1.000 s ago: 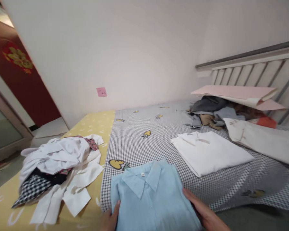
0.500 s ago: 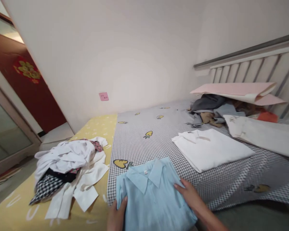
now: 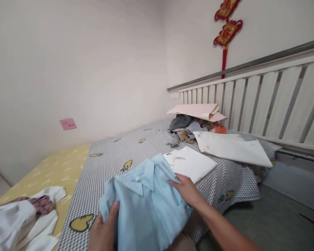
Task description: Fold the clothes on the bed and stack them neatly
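You have a light-blue collared shirt (image 3: 143, 205) in both hands, over the near edge of the checked bed sheet (image 3: 238, 184); it looks lifted and bunched, though you cannot confirm that no part rests on the sheet. Your left hand (image 3: 104, 226) is curled closed around the shirt's left side, apparently bearing its weight from below. Your right hand (image 3: 187, 190) lies across its upper right side with the fingers spread, seemingly keeping the layers together; whether it is pinching cloth cannot be determined.

Just beyond, the shirt overlaps a folded white shirt (image 3: 191, 164). A flat white garment (image 3: 232, 148) lies farther right. Behind these, a clothes pile (image 3: 181, 127) sits under a pink paper sheet (image 3: 196, 111) against the slatted bed headboard (image 3: 251, 104).

Compared with the earlier frame, the shirt no longer lies flat, and your hands have closed in on it. The view has swung right, cutting off the white clothes heap (image 3: 10, 223) at lower left and bringing a red knot ornament (image 3: 226, 33) into view.
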`<state>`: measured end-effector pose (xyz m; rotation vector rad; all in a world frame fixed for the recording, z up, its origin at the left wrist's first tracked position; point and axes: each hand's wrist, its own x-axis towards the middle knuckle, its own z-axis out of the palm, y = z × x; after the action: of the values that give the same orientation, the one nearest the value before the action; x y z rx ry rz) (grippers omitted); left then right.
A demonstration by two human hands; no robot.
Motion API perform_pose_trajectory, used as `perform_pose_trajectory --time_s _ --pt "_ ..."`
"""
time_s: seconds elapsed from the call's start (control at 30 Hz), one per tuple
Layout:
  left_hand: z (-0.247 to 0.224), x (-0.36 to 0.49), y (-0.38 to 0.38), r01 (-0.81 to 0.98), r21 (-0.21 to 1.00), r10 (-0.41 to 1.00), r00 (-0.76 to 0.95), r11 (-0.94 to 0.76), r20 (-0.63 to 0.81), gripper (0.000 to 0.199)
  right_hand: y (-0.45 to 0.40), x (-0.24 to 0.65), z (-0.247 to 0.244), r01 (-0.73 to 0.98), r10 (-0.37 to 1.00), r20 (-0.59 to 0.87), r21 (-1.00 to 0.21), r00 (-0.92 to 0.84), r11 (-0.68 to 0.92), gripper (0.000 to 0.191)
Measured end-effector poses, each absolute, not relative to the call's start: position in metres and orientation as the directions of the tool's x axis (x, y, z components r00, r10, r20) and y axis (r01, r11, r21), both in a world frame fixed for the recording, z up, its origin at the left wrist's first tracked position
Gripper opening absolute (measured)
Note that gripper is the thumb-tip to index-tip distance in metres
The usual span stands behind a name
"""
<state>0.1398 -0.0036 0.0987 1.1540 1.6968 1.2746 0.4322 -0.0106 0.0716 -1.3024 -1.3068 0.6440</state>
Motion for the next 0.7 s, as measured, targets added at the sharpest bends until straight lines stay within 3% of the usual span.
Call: perform_pose_trajectory --time_s 0.07,0.17,0.23,0.43,0.53,0.63,0.7 --pt "0.118 0.185 0.022 0.024 0.991 0.950 -0.290 0.129 -0.117 0.041 0.011 0.477 0.091 0.375 0.908 0.326 -0.902 0.265 0.214 0.045" --pt "0.132 0.251 0.064 -0.286 0.936 0.941 -0.205 0.205 -0.268 0.036 0.046 0.545 0.109 0.431 0.894 0.314 -0.888 0.321 0.158 0.040" --pt "0.129 0.290 0.088 -0.376 0.894 0.927 -0.182 0.243 -0.329 0.040 0.068 0.586 0.111 0.476 0.881 0.296 -0.874 0.368 0.095 0.040" --pt "0.065 0.370 0.124 -0.374 0.832 0.888 -0.042 0.411 -0.457 0.051 0.113 0.675 0.069 0.635 0.850 0.206 -0.751 0.485 -0.181 0.033" --pt "0.032 0.385 0.128 -0.304 0.787 0.828 0.012 0.537 -0.561 0.065 0.122 0.694 0.034 0.690 0.828 0.166 -0.652 0.536 -0.315 0.040" --pt "0.015 0.384 0.131 -0.241 0.777 0.812 0.114 0.582 -0.572 0.073 0.124 0.701 0.009 0.742 0.826 0.168 -0.559 0.538 -0.370 0.044" --pt "0.010 0.381 0.132 -0.246 0.752 0.791 0.174 0.612 -0.587 0.065 0.125 0.702 0.003 0.779 0.832 0.185 -0.501 0.523 -0.378 0.045"
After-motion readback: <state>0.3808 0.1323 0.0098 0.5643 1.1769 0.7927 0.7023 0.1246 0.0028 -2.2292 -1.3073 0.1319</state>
